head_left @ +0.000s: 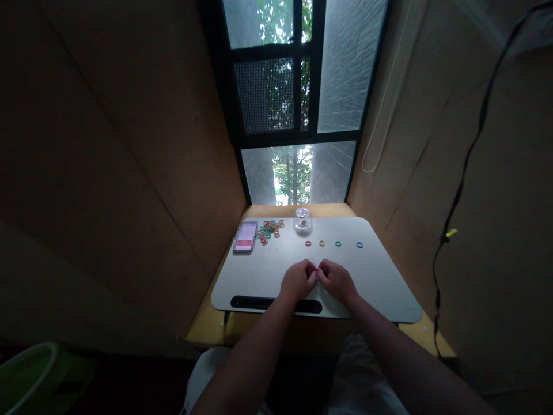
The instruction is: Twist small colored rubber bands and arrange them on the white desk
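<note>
Four rings in row; phone screen pixelated.

Phone placed back-left on lap desk; ring pile, then container, set rightward; ring row laid beyond left hand and right hand.

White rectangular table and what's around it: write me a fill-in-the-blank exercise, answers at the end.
1. Lined up left to right are a small red ring, a small yellow ring, a small ____ ring and a small blue ring.
2. The clear round plastic container stands near the white rectangular table's edge closest to the ____.
3. The long black slot is partly covered by the ____ bare forearm.

Answers: green; window; left.
</note>
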The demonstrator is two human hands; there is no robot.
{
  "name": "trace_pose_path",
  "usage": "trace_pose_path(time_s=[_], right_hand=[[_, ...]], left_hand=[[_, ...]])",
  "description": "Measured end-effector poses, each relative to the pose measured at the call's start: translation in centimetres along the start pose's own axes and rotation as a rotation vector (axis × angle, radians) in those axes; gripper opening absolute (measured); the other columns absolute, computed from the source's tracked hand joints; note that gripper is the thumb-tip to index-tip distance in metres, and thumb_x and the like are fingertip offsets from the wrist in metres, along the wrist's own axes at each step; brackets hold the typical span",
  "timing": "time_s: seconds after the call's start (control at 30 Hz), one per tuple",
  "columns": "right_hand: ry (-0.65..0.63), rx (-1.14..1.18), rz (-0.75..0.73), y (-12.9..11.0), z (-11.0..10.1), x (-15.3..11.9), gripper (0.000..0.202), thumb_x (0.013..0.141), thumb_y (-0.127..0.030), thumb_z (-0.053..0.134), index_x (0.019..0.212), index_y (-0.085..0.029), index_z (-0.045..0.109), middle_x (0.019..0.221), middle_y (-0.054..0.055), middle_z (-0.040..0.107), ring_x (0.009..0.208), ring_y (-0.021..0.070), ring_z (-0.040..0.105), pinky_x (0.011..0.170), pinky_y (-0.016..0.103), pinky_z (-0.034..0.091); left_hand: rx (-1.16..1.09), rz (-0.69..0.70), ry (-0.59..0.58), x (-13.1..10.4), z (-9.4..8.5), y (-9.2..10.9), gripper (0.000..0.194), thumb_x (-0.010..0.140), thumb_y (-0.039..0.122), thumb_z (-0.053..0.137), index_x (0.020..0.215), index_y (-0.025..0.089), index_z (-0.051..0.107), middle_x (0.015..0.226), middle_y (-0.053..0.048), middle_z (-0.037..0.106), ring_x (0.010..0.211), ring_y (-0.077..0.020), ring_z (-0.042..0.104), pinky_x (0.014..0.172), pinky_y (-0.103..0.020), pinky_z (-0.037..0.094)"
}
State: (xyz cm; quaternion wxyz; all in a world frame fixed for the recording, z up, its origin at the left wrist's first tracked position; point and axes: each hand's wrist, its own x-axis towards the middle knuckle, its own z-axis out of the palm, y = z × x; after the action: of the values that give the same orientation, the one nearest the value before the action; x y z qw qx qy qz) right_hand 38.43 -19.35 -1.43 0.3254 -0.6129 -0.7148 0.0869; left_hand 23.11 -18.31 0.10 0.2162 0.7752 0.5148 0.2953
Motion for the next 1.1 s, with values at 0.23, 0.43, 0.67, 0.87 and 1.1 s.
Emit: trace_pose_path(time_s=[0.23,0.43,0.67,0.87,1.1], right_hand=[[0.001,0.002,-0.006,0.1,0.08,0.05,0.014,0.081,-0.028,0.048,0.072,-0.02,0.054,0.064,-0.001,0.057,0.057,0.0118,0.048,0.055,0.024,0.028],[0.01,0.013,-0.005,0.09,0.11,0.06,0.013,0.08,-0.028,0.048,0.072,-0.02,0.054,0.063,-0.001,0.056,0.057,0.0119,0.048,0.055,0.024,0.028],[0.008,0.009,-0.011,-0.03,-0.01,-0.01,0.013,0.08,-0.028,0.048,0.072,-0.02,0.054,0.064,-0.001,0.057,0.057,0.012,0.048,0.055,0.024,0.027],[0.001,0.012,-0.002,0.05,0.09,0.07,0.013,0.08,-0.028,0.048,0.072,-0.02,0.054,0.063,-0.001,0.057,0.057,0.0119,0.048,0.055,0.024,0.028],[0.009,0.015,-0.006,0.01,0.08,0.04,0.013,0.08,-0.029,0.048,0.071,-0.021,0.054,0.063,-0.001,0.057,0.057,0.0122,0.049,0.055,0.023,0.029]], left_hand=[[0.024,0.001,0.002,0.07,0.1,-0.11,0.015,0.082,0.031,0.055,0.089,0.02,0.063,0.082,-0.001,0.066,0.074,-0.0143,0.059,0.066,-0.025,0.041],[0.026,0.014,0.01,0.12,0.32,-0.39,0.014,0.082,0.031,0.054,0.089,0.021,0.062,0.082,-0.001,0.067,0.073,-0.0142,0.059,0.065,-0.026,0.04],[0.027,0.027,0.02,0.01,0.29,-0.31,0.014,0.083,0.031,0.054,0.088,0.021,0.062,0.081,-0.001,0.067,0.073,-0.0146,0.059,0.065,-0.026,0.04],[0.028,0.015,0.009,0.01,0.17,-0.2,0.015,0.083,0.031,0.054,0.089,0.02,0.062,0.082,-0.001,0.067,0.074,-0.0145,0.059,0.067,-0.026,0.041],[0.015,0.033,0.018,0.07,0.34,-0.44,0.014,0.083,0.031,0.054,0.088,0.021,0.062,0.081,-0.001,0.066,0.072,-0.0141,0.058,0.065,-0.025,0.041]])
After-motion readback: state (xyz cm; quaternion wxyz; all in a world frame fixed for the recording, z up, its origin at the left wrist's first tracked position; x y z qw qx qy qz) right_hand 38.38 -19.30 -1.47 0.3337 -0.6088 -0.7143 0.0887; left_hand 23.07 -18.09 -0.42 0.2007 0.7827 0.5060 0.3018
